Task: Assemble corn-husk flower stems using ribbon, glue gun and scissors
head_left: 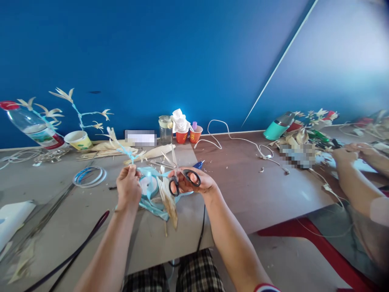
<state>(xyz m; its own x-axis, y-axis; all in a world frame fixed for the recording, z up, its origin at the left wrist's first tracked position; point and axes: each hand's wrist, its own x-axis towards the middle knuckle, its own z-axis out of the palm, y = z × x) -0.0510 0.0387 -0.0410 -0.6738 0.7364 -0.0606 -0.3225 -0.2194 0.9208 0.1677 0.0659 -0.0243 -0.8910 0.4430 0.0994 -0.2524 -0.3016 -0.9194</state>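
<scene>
Now our left fingers (131,172) pinch a blue-wrapped flower stem (130,154) mid-frame; our right fingers (183,185) hold spread scissors (176,169). The ribbon (152,170) looks uncut; the flower branch (80,117), upper left, seems done.

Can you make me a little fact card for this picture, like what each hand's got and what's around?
Left hand: holds a blue stem
Right hand: holds scissors, blades apart
On the table between the hands: blue ribbon roll
Along the wall: bottle, yellow cup, jar, two red cups
Far right: another person's hands
</scene>
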